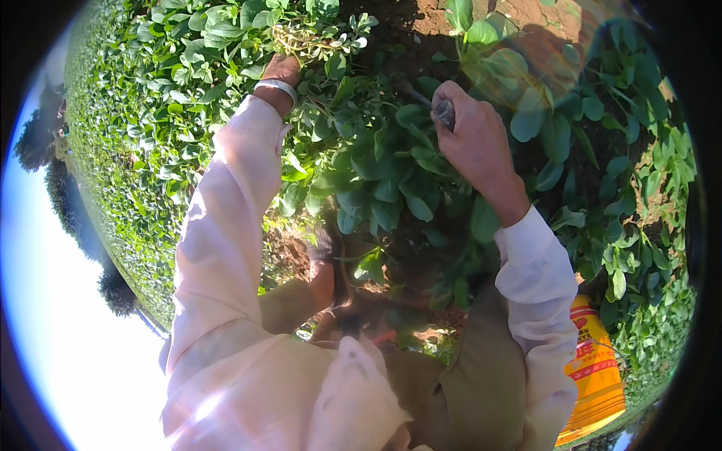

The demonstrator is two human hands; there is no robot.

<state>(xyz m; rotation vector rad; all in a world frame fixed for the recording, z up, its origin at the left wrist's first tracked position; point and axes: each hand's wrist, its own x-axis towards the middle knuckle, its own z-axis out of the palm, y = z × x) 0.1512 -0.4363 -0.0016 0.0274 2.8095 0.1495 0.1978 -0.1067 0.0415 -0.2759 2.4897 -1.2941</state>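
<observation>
My left hand (pixel 283 73), a pale band at its wrist, reaches into the leaves at the upper left. It is closed around a bunch of plants (pixel 304 45) with pale, stringy stems or roots; its fingers are mostly hidden. To the right, my right hand (pixel 475 134) makes a fist around a hand tool (pixel 444 113) with a rounded grey handle end. A thin dark shaft runs from that fist toward the left; its working end is lost among the leaves, so its kind does not show. Broad-leaved green plants (pixel 383 177) grow between my two hands.
A yellow bucket (pixel 594 372) with red markings stands at the lower right, by my right arm. Dense green crop (pixel 120 173) spreads away to the left. Reddish bare soil (pixel 526 22) shows at the top. My legs and foot (pixel 322 282) are below, among the plants.
</observation>
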